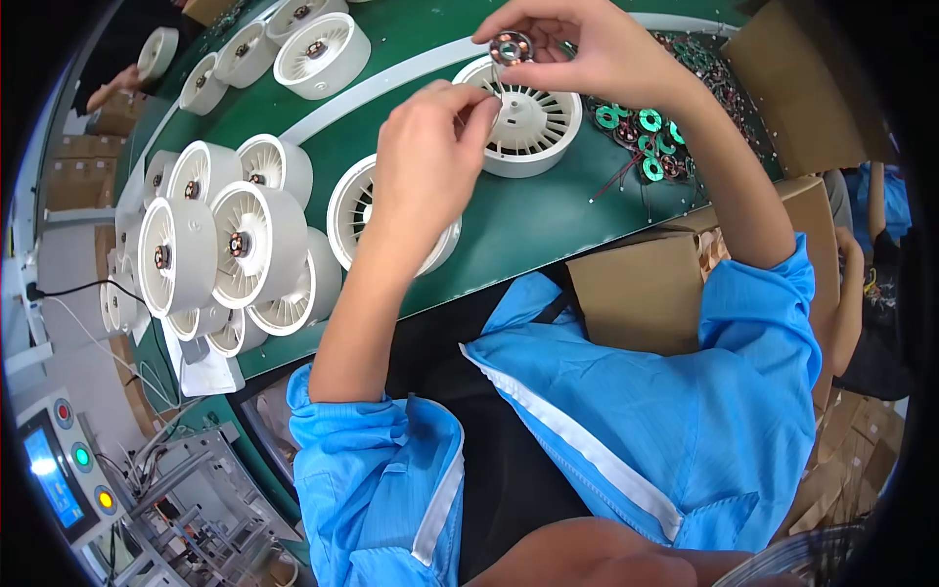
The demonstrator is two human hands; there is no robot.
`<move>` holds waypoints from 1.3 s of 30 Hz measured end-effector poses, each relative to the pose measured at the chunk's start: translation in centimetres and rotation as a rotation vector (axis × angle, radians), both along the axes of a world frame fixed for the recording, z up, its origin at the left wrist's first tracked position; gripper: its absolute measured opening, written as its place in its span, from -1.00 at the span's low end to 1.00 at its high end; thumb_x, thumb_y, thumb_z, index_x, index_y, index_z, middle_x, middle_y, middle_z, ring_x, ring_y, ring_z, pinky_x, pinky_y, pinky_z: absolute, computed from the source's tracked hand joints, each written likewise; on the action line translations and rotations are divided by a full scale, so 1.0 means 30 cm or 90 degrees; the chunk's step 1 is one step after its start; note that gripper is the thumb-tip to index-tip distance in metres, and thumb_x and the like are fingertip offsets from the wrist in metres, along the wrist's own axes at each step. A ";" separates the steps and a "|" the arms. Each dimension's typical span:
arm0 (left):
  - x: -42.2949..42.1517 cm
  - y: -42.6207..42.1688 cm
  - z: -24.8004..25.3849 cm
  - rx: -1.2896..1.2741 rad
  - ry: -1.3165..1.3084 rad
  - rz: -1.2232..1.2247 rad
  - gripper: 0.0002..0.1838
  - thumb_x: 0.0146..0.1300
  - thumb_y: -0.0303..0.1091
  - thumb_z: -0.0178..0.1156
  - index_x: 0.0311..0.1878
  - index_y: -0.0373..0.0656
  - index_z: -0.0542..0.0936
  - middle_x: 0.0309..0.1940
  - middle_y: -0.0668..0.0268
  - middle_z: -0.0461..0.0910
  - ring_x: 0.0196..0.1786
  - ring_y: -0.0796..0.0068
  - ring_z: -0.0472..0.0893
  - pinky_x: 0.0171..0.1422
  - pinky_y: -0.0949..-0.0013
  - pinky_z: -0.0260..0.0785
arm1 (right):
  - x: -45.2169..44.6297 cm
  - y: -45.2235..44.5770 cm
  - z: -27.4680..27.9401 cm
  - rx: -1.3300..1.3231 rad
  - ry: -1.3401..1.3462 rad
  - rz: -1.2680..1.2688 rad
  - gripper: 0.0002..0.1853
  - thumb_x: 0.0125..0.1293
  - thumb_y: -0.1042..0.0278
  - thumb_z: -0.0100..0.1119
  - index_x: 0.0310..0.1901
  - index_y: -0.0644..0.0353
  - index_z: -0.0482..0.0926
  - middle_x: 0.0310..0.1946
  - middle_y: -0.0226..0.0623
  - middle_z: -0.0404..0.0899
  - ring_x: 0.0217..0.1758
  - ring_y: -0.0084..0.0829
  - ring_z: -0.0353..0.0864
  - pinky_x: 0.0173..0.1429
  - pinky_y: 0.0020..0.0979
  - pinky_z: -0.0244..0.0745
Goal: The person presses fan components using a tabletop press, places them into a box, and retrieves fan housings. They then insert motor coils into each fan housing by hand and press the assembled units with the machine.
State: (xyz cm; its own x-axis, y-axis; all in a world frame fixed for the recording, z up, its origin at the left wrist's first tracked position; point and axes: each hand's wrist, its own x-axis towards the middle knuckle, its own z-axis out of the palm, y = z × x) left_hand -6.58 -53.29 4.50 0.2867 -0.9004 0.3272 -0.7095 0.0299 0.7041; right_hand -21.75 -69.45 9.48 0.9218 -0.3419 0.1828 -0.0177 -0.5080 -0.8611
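Note:
Between the thumb and fingers of my right hand (597, 49) is a small round motor stator (511, 48) with copper windings. My left hand (425, 147) is closed in a pinch just below it, on thin wires (500, 86) hanging from the stator. Both hands are above a white round fan housing (533, 137) with radial slots and a small centre post. A second white housing (350, 210) lies under my left wrist, partly hidden by it.
Stacked white housings (259, 245) with stators in them stand at the left; several more (323, 57) sit at the back. Green-faced stators (650, 147) with wires are piled right. Cardboard boxes (636, 293) and a person's arm (847, 293) are further right. A control panel (68, 465) stands lower left.

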 end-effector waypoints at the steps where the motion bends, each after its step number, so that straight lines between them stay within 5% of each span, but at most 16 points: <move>1: 0.006 -0.011 0.004 0.036 0.029 -0.004 -0.73 0.36 -0.26 0.34 -0.15 -0.32 0.76 -0.36 0.08 0.71 -0.31 0.10 0.70 -0.10 0.14 0.53 | 0.002 -0.009 -0.003 -0.016 0.005 -0.004 -0.64 0.29 0.44 0.48 0.09 0.32 0.68 -0.39 -0.49 0.60 -0.38 -0.75 0.46 -0.31 -0.60 0.38; 6: 0.033 -0.061 -0.015 0.147 0.175 -0.029 -0.71 0.39 -0.26 0.38 -0.06 -0.35 0.78 -0.40 0.28 0.75 -0.33 0.61 0.66 -0.17 0.44 0.49 | -0.007 -0.054 -0.060 -0.069 -0.018 -0.024 -0.64 0.25 0.39 0.48 0.06 0.31 0.70 -0.46 -0.45 0.59 -0.43 -0.69 0.48 -0.34 -0.54 0.42; 16: 0.060 -0.193 -0.045 0.161 0.100 -0.067 -0.73 0.32 -0.31 0.40 -0.05 -0.31 0.80 -0.28 0.19 0.83 -0.22 0.58 0.75 0.00 0.46 0.56 | -0.044 -0.123 -0.096 -0.121 -0.009 -0.051 -0.64 0.22 0.38 0.45 0.03 0.34 0.70 -0.48 -0.38 0.61 -0.44 -0.62 0.52 -0.31 -0.48 0.47; 25: 0.029 -0.186 -0.045 0.169 0.087 -0.090 -0.64 0.35 -0.27 0.42 0.02 -0.41 0.75 -0.26 0.14 0.83 -0.19 0.55 0.77 0.01 0.47 0.58 | -0.028 -0.115 -0.119 -0.177 -0.026 -0.104 -0.63 0.17 0.34 0.44 -0.01 0.35 0.71 -0.44 -0.21 0.68 -0.43 -0.48 0.61 -0.27 -0.40 0.55; 39: 0.030 -0.194 -0.126 0.110 0.069 -0.063 -0.77 0.41 -0.35 0.36 -0.05 -0.34 0.71 -0.22 0.17 0.84 -0.19 0.60 0.76 -0.03 0.50 0.56 | -0.032 -0.097 -0.111 -0.178 -0.032 -0.088 -0.63 0.18 0.32 0.44 -0.03 0.36 0.71 -0.45 -0.16 0.67 -0.43 -0.44 0.63 -0.27 -0.38 0.56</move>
State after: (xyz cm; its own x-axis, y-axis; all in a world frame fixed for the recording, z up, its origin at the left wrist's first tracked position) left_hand -5.69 -59.10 0.71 0.2193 -0.9659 0.1377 -0.6292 -0.0321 0.7765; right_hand -22.70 -72.37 6.14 0.8574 -0.3939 0.3311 -0.0646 -0.7208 -0.6902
